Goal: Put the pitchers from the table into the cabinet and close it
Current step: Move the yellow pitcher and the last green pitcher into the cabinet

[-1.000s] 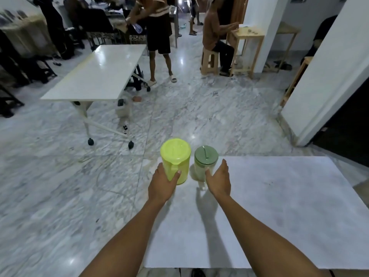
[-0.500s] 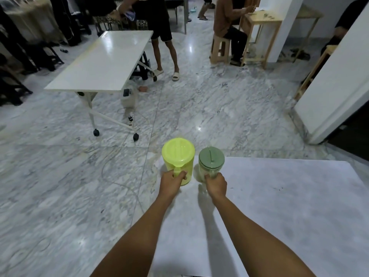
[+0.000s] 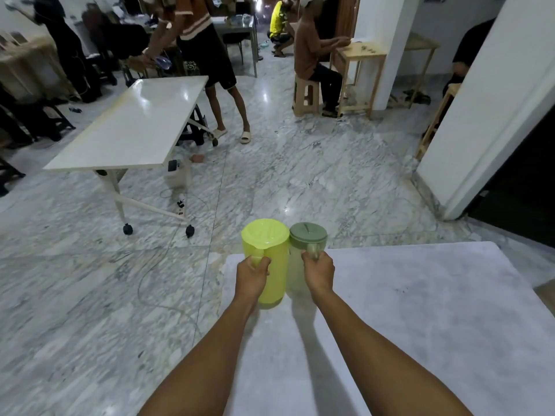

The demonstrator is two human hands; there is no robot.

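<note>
A yellow-green pitcher [image 3: 271, 265] with a matching lid is held upright by its handle in my left hand [image 3: 251, 277]. Right beside it, touching, is a clear pitcher with a dull green lid [image 3: 306, 238]; my right hand [image 3: 319, 273] grips its handle. Both pitchers hang just above the near left corner of the grey table [image 3: 420, 325], casting shadows on its top. No cabinet is in sight.
A white rolling table [image 3: 132, 127] stands on the marble floor at the left, with a cable and power strip [image 3: 180, 205] under it. Several people stand or sit at the back. A white wall panel [image 3: 486, 109] and a dark opening lie to the right.
Both hands closed round the pitcher handles and lifted the two pitchers off the table. The camera has tilted up a little.
</note>
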